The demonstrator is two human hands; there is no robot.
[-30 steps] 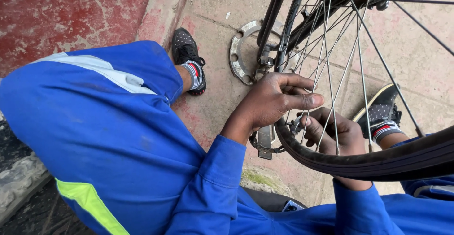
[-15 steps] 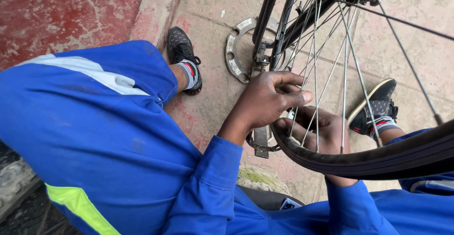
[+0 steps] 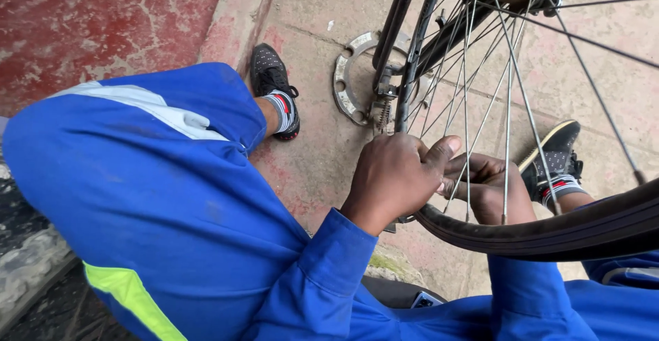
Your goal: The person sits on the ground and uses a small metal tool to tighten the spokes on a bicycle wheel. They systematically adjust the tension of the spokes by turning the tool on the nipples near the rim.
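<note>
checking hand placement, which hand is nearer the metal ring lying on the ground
Left. The left hand is closed at the spokes, just below the toothed metal ring. The right hand sits behind the spokes, farther to the right.

A single head-worn view looks steeply down, close over the bicycle wheel (image 3: 549, 231) and knees.

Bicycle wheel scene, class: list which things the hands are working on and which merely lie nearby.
In hand:
left hand
right hand
spokes
tyre

Lying about:
metal ring on the pavement
phone-like object, near the sleeve
</note>
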